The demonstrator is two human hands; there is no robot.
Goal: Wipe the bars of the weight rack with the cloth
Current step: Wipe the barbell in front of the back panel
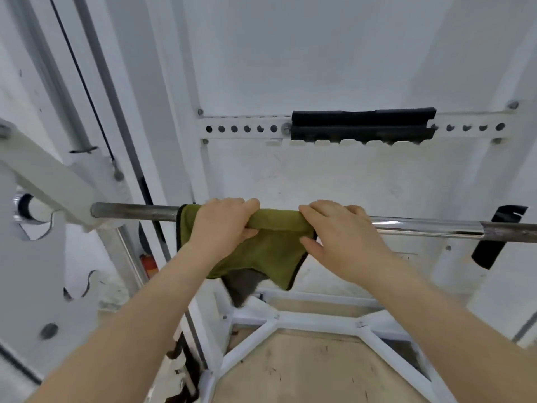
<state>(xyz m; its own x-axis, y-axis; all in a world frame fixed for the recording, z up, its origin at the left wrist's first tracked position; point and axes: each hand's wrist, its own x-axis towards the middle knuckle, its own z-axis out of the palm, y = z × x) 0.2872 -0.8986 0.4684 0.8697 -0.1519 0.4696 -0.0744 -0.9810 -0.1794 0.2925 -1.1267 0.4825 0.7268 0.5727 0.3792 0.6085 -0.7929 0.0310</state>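
Both hands clamp the green cloth [270, 237] over the steel bar [421, 225]: left hand [223, 225] wrapped around, right hand [340, 231] pressing its other end. Judged purpose: full contact for wiping along the rack [43, 181].

A gym or weight room is indicated. A steel barbell [421, 225] is seen under the hands [226, 225], held in a white rack upright [43, 242] left of them; a perforated adjustment rail [241, 128] with black padding [363, 125] is mounted beyond.
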